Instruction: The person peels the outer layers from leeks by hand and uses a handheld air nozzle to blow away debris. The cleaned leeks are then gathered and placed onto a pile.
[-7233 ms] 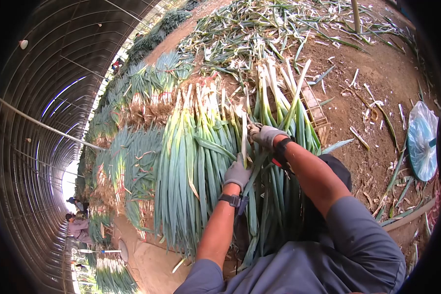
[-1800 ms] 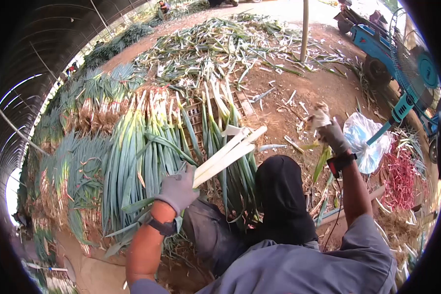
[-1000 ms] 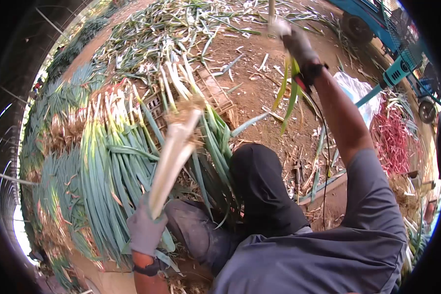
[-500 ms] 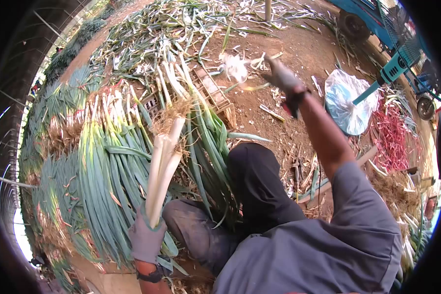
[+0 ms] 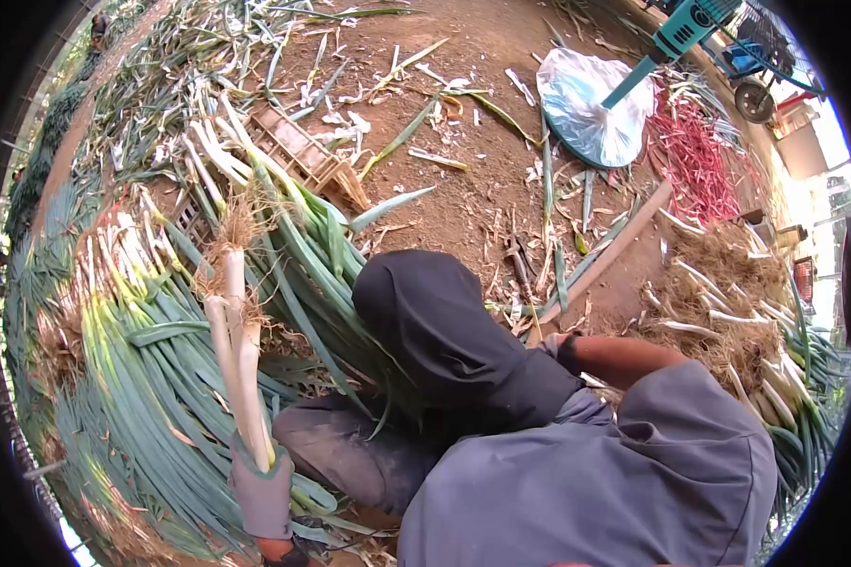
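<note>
My gloved left hand [image 5: 261, 487] is closed round a few leeks [image 5: 246, 378], holding them by the green end with white stalks and brown roots pointing up. Beside them lies a pile of long-leaved leeks [image 5: 151, 369]. More leeks [image 5: 298, 222] rest across a plastic crate [image 5: 298, 151], their green leaves running down to my knee. My right hand [image 5: 555, 346] is low at the right of my dark-clad knee, near the end of a wooden strip [image 5: 624, 244]. The knee hides its fingers, so their grip does not show.
A clear plastic bag with blue inside [image 5: 591, 104] lies on the soil ahead, a teal fan stand [image 5: 667, 47] over it. Red ties [image 5: 695, 156] are heaped beside it. Leeks with matted roots [image 5: 719, 293] lie at the right. Leaf trimmings [image 5: 180, 85] cover the ground far left.
My right hand has swung from far out in front back down beside my knee. A whitish peel near it has dropped from view there. My view has turned right; the left hand keeps the leeks.
</note>
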